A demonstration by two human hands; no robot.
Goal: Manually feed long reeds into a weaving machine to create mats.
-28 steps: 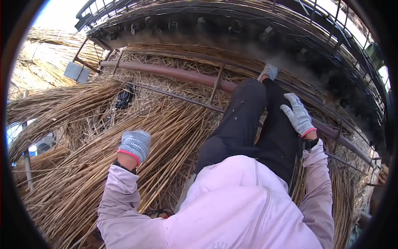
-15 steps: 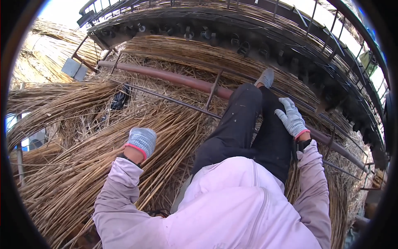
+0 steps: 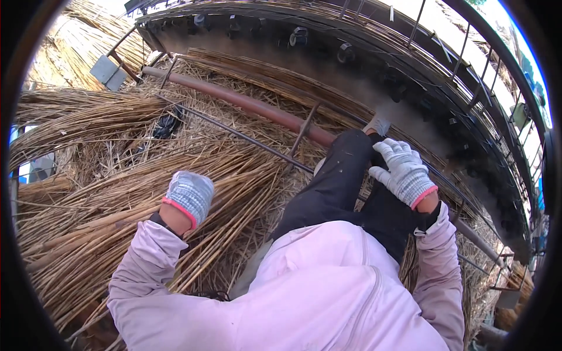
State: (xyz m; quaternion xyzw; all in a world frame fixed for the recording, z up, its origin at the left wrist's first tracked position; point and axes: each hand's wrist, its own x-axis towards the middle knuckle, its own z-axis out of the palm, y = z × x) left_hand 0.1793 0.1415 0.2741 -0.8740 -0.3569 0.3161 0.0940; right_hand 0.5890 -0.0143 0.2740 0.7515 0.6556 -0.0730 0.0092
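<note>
My left hand point(image 3: 189, 199), in a grey knit glove with a pink cuff, is curled into a fist above a pile of long dry reeds point(image 3: 140, 210). Its fingers fold away from view, so anything inside them is hidden. My right hand point(image 3: 406, 171), gloved the same way, lies over my dark trouser leg near the knee, fingers stretched out and empty. Beyond my legs runs a reddish-brown metal pipe point(image 3: 246, 106), with a thinner metal bar point(image 3: 237, 137) on its near side.
A long dark machine frame point(image 3: 363, 61) with rollers and a railing curves across the far side, dust hanging beneath it. A grey metal plate point(image 3: 109, 72) sticks up at the far left. Some black plastic point(image 3: 167, 124) lies among the reeds.
My right hand has shifted left and slightly farther out over the leg. My left fist has drifted a little left and nearer. Dust under the dark frame looks thicker.
</note>
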